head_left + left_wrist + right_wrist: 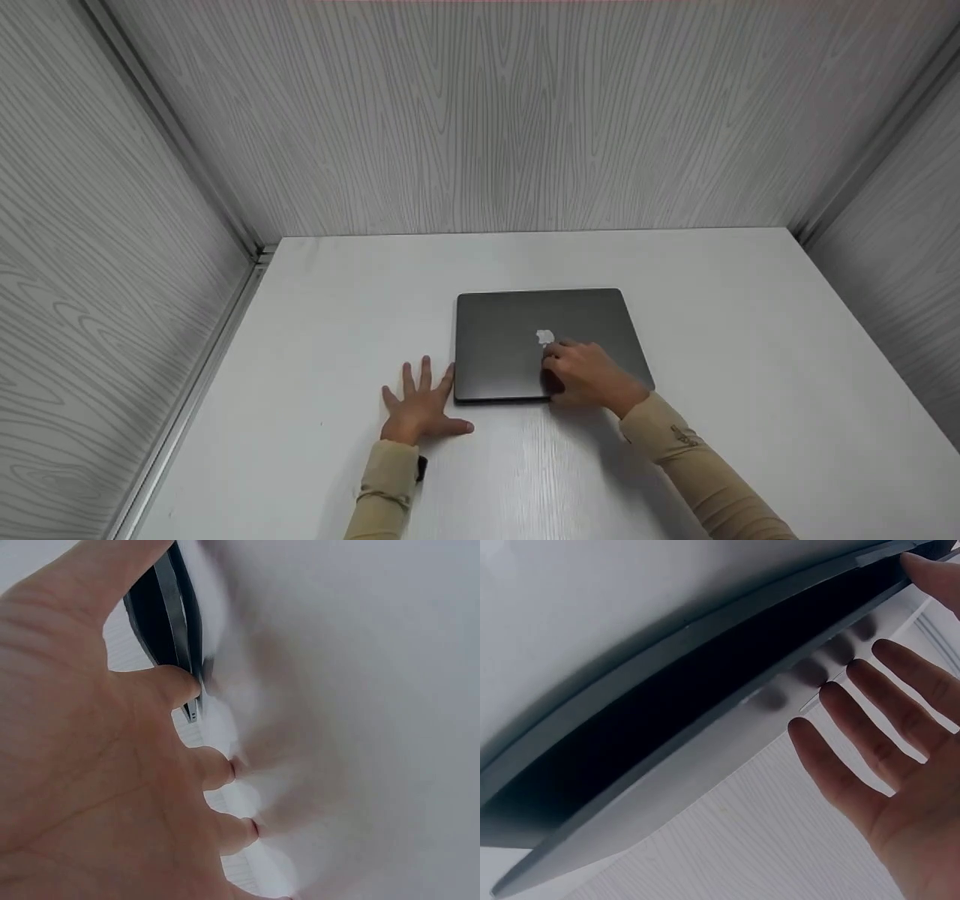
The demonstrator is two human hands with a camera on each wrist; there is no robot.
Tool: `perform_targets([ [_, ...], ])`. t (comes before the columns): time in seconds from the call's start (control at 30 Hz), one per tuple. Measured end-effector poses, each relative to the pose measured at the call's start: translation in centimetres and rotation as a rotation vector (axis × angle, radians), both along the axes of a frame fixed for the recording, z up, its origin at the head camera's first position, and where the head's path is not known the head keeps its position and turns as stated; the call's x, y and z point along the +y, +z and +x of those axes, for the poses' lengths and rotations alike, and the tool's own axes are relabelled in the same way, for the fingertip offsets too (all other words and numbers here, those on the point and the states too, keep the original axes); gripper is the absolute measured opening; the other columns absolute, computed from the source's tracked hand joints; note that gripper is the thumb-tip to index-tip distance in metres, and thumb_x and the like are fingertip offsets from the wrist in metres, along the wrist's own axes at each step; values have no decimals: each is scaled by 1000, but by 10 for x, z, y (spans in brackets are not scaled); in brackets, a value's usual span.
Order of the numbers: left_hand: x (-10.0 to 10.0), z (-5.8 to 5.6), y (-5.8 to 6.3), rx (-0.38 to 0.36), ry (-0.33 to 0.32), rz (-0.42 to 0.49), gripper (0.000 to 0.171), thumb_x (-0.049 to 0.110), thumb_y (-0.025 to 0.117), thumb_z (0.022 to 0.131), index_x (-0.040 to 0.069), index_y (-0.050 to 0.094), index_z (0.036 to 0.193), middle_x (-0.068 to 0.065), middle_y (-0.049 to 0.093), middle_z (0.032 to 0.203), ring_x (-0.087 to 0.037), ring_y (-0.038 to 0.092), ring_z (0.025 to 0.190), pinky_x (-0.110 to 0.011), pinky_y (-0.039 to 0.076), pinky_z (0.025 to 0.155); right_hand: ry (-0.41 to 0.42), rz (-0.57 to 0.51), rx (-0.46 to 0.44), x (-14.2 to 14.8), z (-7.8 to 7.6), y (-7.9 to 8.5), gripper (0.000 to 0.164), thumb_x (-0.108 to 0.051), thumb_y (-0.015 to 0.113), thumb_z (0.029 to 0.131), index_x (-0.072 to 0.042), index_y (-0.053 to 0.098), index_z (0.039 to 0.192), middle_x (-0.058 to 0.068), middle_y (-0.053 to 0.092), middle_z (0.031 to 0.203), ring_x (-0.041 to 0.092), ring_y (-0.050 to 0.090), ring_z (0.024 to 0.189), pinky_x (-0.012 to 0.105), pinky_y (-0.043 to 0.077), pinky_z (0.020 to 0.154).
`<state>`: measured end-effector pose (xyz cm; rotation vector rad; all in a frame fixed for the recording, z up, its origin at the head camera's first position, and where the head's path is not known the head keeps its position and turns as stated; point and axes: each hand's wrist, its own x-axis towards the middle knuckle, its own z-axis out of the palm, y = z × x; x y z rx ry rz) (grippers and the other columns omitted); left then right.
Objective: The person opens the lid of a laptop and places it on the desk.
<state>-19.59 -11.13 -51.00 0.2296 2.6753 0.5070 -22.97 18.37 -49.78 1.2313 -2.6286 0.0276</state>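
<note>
A dark grey laptop [499, 337] with a pale apple logo lies flat on the white table. In the right wrist view, a narrow dark gap runs between its lid [697, 757] and its base [630, 679]. My right hand [589, 373] is at the front edge, right of the middle, its thumb [930, 577] at the gap. Its other fingers extend over the lid, their tips close to their reflections. My left hand [420, 411] rests on the table with fingers spread, the index fingertip right at the laptop's left side.
The white table [360, 300] carries the laptop near its middle. Pale wood-grain panels rise behind it [510, 120], at the left [82, 262] and at the right [907, 247]. A dark band [422, 469] shows at the left sleeve's cuff.
</note>
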Motion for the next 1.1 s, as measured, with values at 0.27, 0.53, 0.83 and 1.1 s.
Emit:
perform_targets([
  [0.27,1,1,-1,12,1,-13,101,52,79,83,13,29,161,-26,5,166,-52,-3,150,-79,6,109,68,-47,39,3,0,0,26,-18,88,68,-3,73,84,8,66,92,24,65,80,38,59,60],
  [0.53,-1,19,3,75,-53,-21,86,46,73,91,6,36,158,-27,18,164,-52,10,149,-75,14,111,76,-44,33,3,2,3,24,-15,89,72,-1,74,84,9,65,91,25,65,80,37,59,63],
  [0.83,13,47,36,217,-204,-169,66,44,76,89,5,60,140,-23,49,148,-42,41,139,-70,31,108,79,-38,36,2,1,2,25,-15,89,71,-1,75,86,9,66,93,26,66,83,38,60,65],
  [1.1,34,64,51,214,-272,-173,67,45,77,87,2,62,137,-27,56,139,-41,55,128,-63,40,104,48,-17,18,3,2,2,26,-19,89,73,-2,75,87,9,67,96,25,64,85,40,59,64],
])
